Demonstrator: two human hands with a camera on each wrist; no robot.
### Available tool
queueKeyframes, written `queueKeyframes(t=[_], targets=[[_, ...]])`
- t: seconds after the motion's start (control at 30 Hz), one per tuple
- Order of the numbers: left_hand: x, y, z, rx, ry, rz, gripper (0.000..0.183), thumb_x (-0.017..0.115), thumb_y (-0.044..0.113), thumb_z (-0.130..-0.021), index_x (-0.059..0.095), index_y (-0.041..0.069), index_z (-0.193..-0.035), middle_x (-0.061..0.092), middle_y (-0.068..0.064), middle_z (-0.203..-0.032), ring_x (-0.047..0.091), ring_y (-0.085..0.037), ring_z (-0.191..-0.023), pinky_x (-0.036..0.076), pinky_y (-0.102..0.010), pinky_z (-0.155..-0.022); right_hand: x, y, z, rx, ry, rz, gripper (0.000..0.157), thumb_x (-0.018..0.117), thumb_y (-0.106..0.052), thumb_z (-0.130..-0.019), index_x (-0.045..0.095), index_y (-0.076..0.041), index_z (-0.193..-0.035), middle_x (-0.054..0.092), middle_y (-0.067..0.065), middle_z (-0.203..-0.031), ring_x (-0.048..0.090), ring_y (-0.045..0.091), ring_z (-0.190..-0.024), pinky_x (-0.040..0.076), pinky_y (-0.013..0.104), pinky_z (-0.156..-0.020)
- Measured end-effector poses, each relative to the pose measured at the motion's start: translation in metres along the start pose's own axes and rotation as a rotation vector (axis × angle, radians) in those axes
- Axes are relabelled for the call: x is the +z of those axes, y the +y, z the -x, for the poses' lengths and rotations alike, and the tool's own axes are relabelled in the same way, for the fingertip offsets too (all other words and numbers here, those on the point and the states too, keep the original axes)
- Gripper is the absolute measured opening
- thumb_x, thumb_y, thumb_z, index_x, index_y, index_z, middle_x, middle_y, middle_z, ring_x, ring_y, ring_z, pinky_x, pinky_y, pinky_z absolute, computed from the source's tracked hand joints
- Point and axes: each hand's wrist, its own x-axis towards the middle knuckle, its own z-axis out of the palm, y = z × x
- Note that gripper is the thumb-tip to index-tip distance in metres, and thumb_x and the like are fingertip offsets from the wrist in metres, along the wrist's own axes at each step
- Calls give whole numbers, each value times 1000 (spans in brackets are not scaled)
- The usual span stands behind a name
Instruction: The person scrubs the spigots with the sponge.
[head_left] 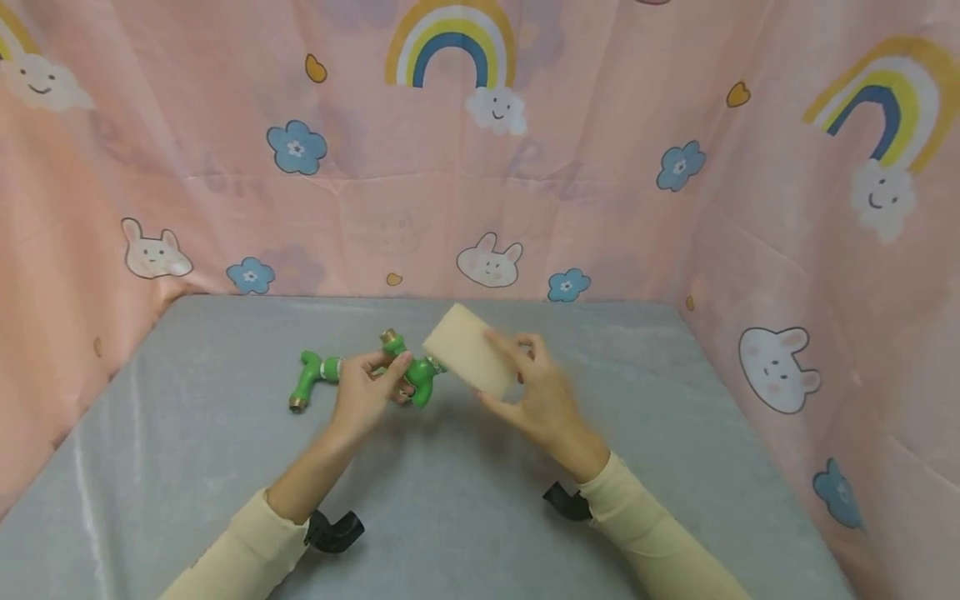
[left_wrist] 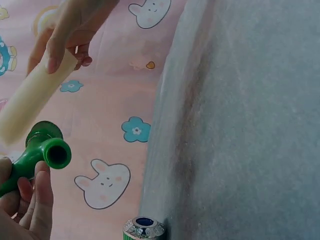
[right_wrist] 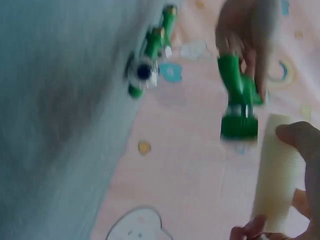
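Observation:
My left hand grips a green tap with a brass-coloured end, held above the table. Between thumb and fingers, my right hand holds a cream rectangular sponge by its edges. The sponge is close to the tap's right end; the head view does not show clearly whether they touch. In the left wrist view, the sponge appears edge-on above the tap's round opening. The right wrist view shows a gap between the tap and the sponge.
A second green tap lies on the grey table, left of my left hand and partly behind it. Its silver-rimmed end shows in the left wrist view. Black curved pieces sit at both wrists. A pink patterned curtain surrounds the table.

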Motion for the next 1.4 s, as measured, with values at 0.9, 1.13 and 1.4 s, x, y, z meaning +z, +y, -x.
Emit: queueKeyframes(t=[0.9,1.13,1.4], targets=[[11,-11,10,440,152,-391,14,79,16,-89,76,3,-94,71,-10,-87,74,-25,-79,63,-30,-67,-2,1,1,133,-138,69,75,82,-42,-81,54,-19,-146,58,16,-112,56,20,-69,46,25,-54],[12,-14,9,486,162,-467,15,81,15,-86,76,3,-95,69,-8,-84,74,-23,-77,63,-29,-67,-4,3,0,207,-63,132,72,83,-38,-79,57,-20,-143,58,14,-111,60,24,-74,49,31,-55],[14,-16,11,555,164,-577,20,83,16,-82,76,5,-98,70,-8,-87,73,-22,-75,61,-37,-67,1,-5,3,184,-137,112,74,82,-42,-80,54,-20,-145,58,15,-114,60,22,-74,47,28,-53]])
